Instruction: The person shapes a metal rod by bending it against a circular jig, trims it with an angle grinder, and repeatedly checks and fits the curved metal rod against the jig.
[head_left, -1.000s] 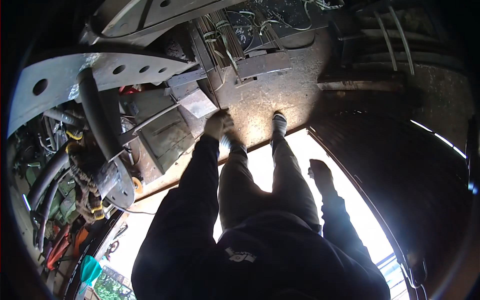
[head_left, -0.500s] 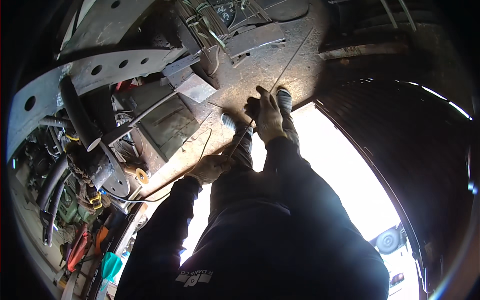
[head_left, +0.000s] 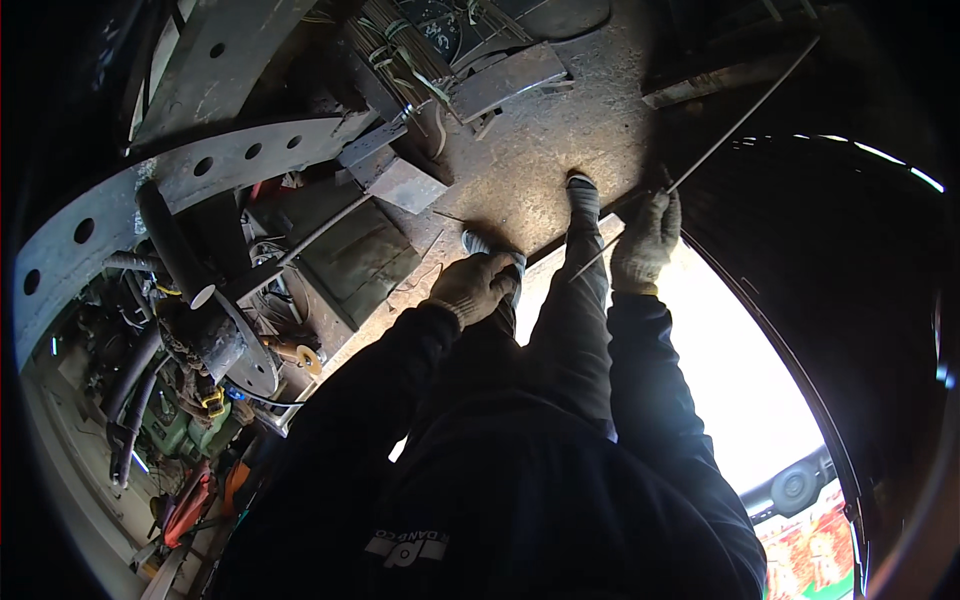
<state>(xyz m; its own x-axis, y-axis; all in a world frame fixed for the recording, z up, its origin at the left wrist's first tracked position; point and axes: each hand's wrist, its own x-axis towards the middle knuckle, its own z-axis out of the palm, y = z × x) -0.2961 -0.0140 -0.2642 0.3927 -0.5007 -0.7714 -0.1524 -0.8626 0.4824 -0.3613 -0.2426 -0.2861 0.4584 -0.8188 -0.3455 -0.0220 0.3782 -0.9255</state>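
A long thin metal rod [head_left: 745, 120] slants from the dark far right down past my knees. My gloved right hand [head_left: 648, 238] is closed around its lower part, and a short end sticks out below the palm. My gloved left hand [head_left: 472, 288] is over my left leg, well apart from the rod. Its fingers are curled together; whether anything small is inside them is hidden. Below both hands are my legs and striped shoes [head_left: 582, 184] on the worn floor [head_left: 520, 180].
On the left stand a curved steel plate with holes [head_left: 203, 166], a dark pipe [head_left: 172, 240] and a cluttered heap of tools. Bundled rods [head_left: 385, 50] and flat steel pieces [head_left: 510, 80] lie at the far side. A dark ribbed wall [head_left: 820, 260] curves along the right.
My right hand has swung right, carrying the rod away from my left hand, which has let go of it. My left hand has moved slightly up and right.
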